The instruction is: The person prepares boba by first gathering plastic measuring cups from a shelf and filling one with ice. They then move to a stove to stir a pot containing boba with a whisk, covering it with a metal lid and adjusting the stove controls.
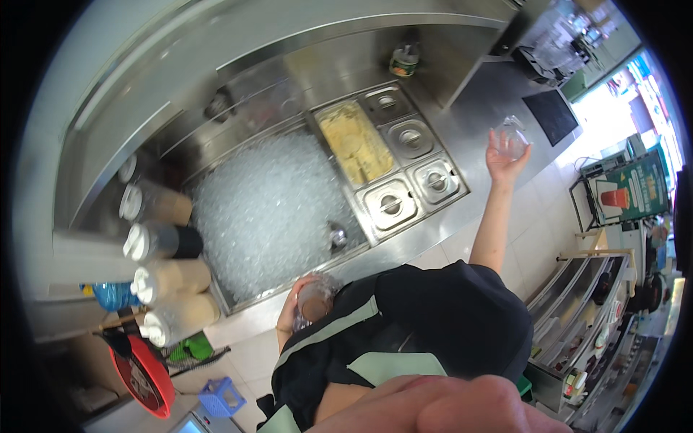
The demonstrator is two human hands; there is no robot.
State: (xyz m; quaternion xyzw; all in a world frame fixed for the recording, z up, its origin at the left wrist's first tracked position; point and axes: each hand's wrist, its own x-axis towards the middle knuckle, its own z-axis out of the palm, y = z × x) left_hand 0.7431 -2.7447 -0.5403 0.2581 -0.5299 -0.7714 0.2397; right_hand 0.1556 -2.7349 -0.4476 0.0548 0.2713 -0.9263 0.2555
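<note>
At the lower middle, close to my body, my left hand [296, 303] grips a clear plastic cup [315, 303] with something brownish in it, beside the front edge of the ice bin. My right hand [506, 157] reaches out at the upper right over the steel counter, its fingers around a clear, empty-looking plastic cup [511, 136]. Crushed ice [270, 205] fills the bin between the pitchers and the food pans, and a metal scoop [338, 235] lies partly in it. Right of the ice, a pan of yellow food [354, 142] stands uncovered.
Several lidded steel pans [390, 203] adjoin the yellow one. White-lidded pitchers [176, 281] line the left side of the bin. A steel shelf [325, 30] overhangs the back. A black mat [551, 116] lies on the right counter. A red basin [142, 376] and a purple basket [222, 398] are lower left.
</note>
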